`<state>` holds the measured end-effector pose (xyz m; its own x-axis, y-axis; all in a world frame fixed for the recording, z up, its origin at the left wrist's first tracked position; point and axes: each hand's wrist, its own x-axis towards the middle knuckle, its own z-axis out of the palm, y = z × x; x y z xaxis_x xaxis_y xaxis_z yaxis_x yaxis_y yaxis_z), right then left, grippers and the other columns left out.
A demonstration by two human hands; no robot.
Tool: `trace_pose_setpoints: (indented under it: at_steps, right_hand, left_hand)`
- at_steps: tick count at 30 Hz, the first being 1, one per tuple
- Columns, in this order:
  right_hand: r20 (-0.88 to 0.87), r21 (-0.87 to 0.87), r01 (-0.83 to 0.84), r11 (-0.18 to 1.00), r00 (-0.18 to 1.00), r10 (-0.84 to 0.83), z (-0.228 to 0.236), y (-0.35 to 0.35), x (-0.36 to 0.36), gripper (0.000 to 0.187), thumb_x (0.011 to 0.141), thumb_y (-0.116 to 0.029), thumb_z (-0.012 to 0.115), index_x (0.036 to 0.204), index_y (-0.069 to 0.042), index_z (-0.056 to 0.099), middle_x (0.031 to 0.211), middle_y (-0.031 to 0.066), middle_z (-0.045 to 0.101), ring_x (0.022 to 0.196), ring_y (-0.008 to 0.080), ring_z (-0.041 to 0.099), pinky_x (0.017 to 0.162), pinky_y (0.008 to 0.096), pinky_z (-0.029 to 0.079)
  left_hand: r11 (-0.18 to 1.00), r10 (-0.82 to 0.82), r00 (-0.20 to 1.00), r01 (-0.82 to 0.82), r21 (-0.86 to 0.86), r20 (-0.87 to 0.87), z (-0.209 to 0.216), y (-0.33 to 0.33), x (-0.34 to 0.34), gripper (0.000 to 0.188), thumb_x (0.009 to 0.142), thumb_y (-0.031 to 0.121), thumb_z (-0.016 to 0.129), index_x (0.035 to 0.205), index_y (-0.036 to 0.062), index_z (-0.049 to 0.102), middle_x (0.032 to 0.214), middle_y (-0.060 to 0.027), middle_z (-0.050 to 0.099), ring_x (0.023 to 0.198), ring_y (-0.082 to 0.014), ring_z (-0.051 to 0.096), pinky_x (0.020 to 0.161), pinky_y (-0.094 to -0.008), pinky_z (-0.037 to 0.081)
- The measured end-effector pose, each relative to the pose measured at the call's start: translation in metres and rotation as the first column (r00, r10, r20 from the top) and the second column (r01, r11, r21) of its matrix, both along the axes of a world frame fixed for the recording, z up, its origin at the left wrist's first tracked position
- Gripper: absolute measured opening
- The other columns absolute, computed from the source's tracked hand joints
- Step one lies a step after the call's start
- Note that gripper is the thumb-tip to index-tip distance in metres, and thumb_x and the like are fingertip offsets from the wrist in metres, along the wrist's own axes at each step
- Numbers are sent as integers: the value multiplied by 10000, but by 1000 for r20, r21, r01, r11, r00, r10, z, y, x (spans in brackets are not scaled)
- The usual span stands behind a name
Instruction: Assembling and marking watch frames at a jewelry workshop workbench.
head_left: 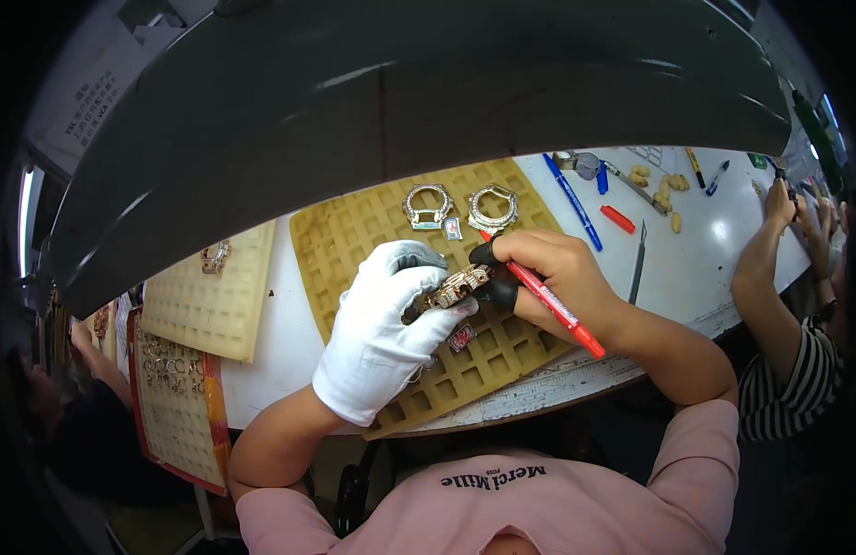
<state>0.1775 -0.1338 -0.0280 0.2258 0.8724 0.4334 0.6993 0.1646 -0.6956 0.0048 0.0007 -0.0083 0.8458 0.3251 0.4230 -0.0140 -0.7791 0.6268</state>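
Observation:
My left hand (368,333), in a white glove, grips a gold-toned, stone-set watch case (456,289) between thumb and fingers. Black finger covers sit on the thumb and forefinger of my right hand (567,273), which touch the right end of that case. A red marker pen (558,310) lies held in the same hand, slanting across the palm side. Below both hands is a yellowish pocketed tray (428,396). Two more watch cases, one on the left (427,205) and one on the right (493,207), rest on its far part, beside a small printed tag (453,228). Another tag (462,339) lies under my hands.
A dark curved hood (428,92) spans above the table. To the right lie a blue pen (573,202), a red cap (618,218), tweezers (640,264) and yellowish finger covers (664,196). At left are a second tray (215,305) and a ring-filled tray (178,407). Co-workers' arms (761,268) show at both sides.

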Motion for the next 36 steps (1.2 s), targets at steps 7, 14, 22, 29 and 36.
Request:
trace_pose_setpoints:
  at_steps: [7,14,22,29,36]
  right_hand:
    - [204,-40,73,997,977,-63,23,-6,18,362,657,17,634,1015,-27,612,851,115,619,817,323,607,727,406,483]
    - [603,18,239,971,772,-202,19,-7,43,290,730,13,645,1019,-13,649,942,109,613,880,290,583,753,384,459]
    - [572,-50,519,853,715,-402,6,-4,80,367,762,27,566,1117,-50,618,888,127,635,875,323,629,736,434,506]
    - [663,-87,570,817,645,-379,-11,5,76,430,745,-19,610,1173,-62,598,931,129,636,887,309,641,721,438,525]
    - [-216,-142,358,923,899,-382,7,8,75,370,858,5,441,1171,-30,635,968,70,639,799,169,606,710,322,477]
  left_hand:
    - [999,48,995,-46,21,-84,5,-3,-4,259,751,167,774,931,20,659,1004,-140,589,924,-325,582,803,-390,486]
    - [1000,21,999,-21,-3,-48,1,-1,-3,246,760,163,766,922,14,657,1031,-144,591,955,-322,576,820,-387,482]
    - [997,38,998,-42,-64,-56,3,-4,-3,231,760,166,770,917,25,678,1029,-131,604,966,-302,582,819,-373,489]
    - [1000,22,999,-22,-1,-46,1,-3,-4,212,786,182,747,921,33,678,1052,-132,600,959,-310,585,808,-379,492]
    - [994,63,993,-53,98,-98,7,-4,-5,183,804,227,721,874,63,681,1017,-118,627,920,-316,606,771,-394,504]
